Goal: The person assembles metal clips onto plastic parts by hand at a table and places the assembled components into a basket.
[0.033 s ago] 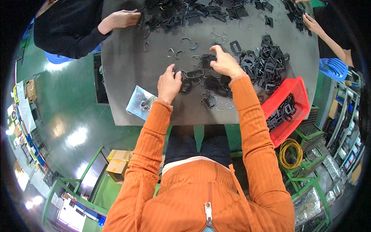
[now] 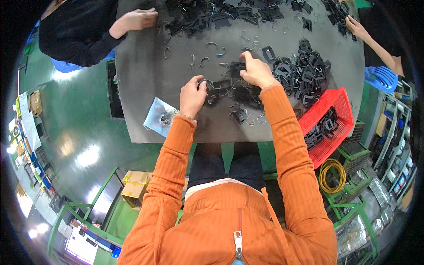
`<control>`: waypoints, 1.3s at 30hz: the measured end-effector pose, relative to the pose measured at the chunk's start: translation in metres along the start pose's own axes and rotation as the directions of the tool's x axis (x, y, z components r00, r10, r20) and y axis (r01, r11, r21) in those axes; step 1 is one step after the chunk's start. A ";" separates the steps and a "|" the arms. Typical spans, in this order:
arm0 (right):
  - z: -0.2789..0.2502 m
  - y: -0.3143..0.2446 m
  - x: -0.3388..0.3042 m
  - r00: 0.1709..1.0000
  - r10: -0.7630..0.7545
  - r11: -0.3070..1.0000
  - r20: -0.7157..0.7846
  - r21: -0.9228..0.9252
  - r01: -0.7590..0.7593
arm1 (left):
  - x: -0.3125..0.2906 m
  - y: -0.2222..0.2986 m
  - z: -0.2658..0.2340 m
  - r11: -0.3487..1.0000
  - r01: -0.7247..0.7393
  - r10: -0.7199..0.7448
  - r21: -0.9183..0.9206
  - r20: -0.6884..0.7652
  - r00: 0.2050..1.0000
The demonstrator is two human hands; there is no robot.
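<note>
Left hand (image 2: 193, 95) pinched black frame part (image 2: 211, 86), centre frame; right hand (image 2: 256, 70) fingers spread over black parts pile (image 2: 300, 73), holding nothing seen. Risk: tangled wire clips (image 2: 251, 118) snagging, dragging neighbours off table (image 2: 145, 66) lower edge.

Your sleeves (image 2: 282, 145) are orange with a fine ribbed pattern. The table (image 2: 145, 79) under your hands is plain dark grey. The clips (image 2: 300, 73) piled toward its right edge are black, and the loose wire hooks (image 2: 215, 45) near its middle are silvery grey. At its right corner hangs a bright red basket (image 2: 329, 119). The floor (image 2: 79, 132) is glossy green.
</note>
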State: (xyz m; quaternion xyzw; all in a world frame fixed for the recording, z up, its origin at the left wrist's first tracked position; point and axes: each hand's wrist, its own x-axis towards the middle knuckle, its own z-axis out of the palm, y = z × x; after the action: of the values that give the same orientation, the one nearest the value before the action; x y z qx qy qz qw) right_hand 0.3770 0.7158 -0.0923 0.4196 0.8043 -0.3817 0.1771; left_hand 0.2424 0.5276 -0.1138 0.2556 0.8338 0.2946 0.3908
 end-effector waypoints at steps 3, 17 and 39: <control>0.005 0.002 0.005 0.997 -0.081 0.963 0.014 -0.257 0.082 | -0.005 -0.007 0.003 0.941 0.059 -0.043 -0.334 0.055 0.998; -0.112 0.188 -0.229 0.975 -0.005 0.999 -0.224 0.043 0.016 | -0.137 0.193 0.209 0.832 -0.134 0.265 -0.538 0.174 0.949; 0.068 0.024 -0.053 0.977 -0.145 0.985 -0.160 -0.122 0.126 | -0.044 -0.021 0.053 0.994 -0.105 0.097 -0.019 -0.255 0.962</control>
State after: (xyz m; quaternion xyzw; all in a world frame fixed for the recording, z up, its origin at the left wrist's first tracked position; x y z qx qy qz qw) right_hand 0.4254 0.6438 -0.1152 0.3840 0.8630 -0.3109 0.1054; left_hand 0.3055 0.4995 -0.1344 0.2516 0.8580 0.3578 0.2692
